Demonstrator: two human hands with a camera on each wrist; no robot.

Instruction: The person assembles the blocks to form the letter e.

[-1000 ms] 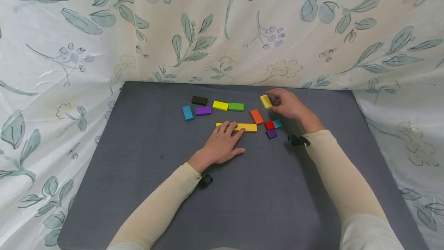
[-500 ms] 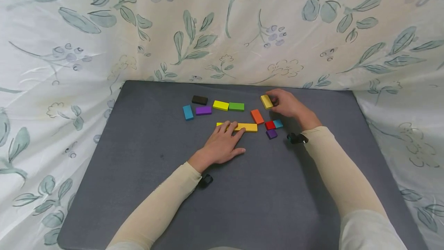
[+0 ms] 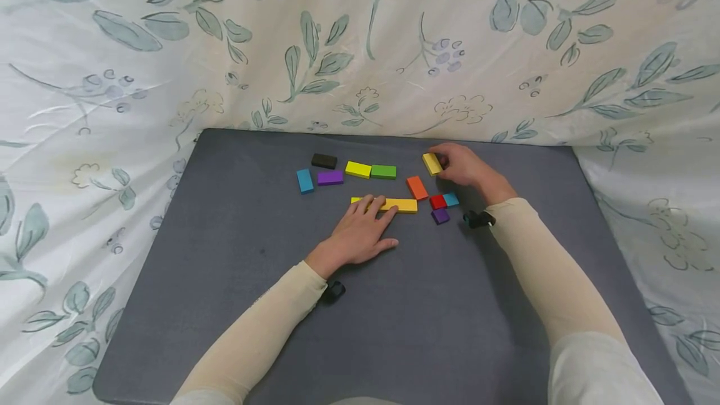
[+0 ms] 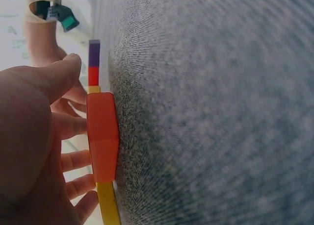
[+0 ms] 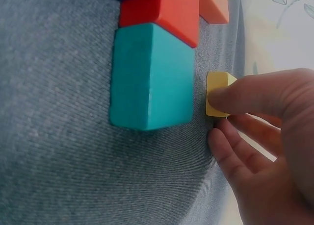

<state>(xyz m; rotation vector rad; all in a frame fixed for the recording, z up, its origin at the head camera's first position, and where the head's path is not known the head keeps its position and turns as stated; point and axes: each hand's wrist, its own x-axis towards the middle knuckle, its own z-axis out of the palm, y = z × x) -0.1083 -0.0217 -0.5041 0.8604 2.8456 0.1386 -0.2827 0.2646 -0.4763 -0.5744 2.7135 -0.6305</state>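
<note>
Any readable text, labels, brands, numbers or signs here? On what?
None readable.
Black device at the right wrist: small pale marks, too blurred to read.
Yellow block in the right hand, other blocks: no lettering visible.
Backdrop cloth: plant print only.

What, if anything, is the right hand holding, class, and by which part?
The right hand pinches a pale yellow block by its two opposite ends.

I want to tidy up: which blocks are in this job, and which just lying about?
Probably the job:
pale block, in right hand
yellow strip and near orange block, under left hand

Seemingly lying about:
black, blue, long purple, bright yellow, green, far orange, red, teal, small purple
</note>
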